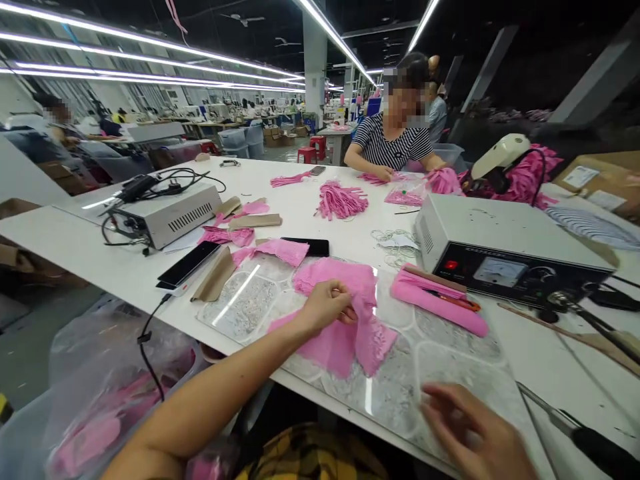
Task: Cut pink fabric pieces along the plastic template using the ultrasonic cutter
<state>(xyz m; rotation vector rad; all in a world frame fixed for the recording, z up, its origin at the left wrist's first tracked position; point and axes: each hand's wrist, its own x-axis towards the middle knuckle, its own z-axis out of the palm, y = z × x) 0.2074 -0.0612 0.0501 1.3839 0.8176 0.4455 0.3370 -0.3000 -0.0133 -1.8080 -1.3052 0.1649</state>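
1. Pink fabric piece (pixel 350 337) lies at the middle of the glass plate (pixel 440 360) on the white tabletop (pixel 75 247). Our left hand (pixel 327 307) pinches its upper edge, thumb and fingers closed on a fold of the cloth.
2. Our right hand (pixel 470 433) hovers over the plate's near right corner. It is blurred, with the fingers spread loose and nothing in them.
3. Just behind the left hand, at the plate's far edge, we see a flat pink stack (pixel 340 275).
4. On the plate's right side rests a folded pink bundle (pixel 435 303) with an orange-handled tool (pixel 457 301) lying on top.
5. Right of the plate and just behind the bundle stands a white control box (pixel 500 253) with a dial on its dark front.
6. Left of the plate lie a brown paper strip (pixel 215 277) and a black phone (pixel 187 263). Farther that way sits a second white box (pixel 165 213) with cables on it.
7. Far across the tabletop from the plate, a person in a striped shirt (pixel 390 143) handles pink pieces — a heap of pink strips (pixel 340 200) lies between them and the plate.
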